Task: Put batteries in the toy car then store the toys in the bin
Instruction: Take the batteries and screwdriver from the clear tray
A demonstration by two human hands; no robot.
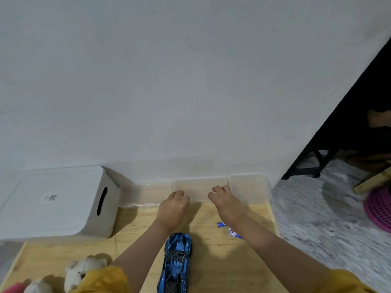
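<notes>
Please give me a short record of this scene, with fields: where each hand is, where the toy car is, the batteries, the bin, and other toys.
left hand: on near edge of the clear box, fingers curled
right hand: on the same box, fingers over its rim
toy car: blue, on the wooden surface between the forearms, untouched
batteries: blue-white, lying by the right forearm
bin: white, lid on, at left
plush toy: white, lower left
</notes>
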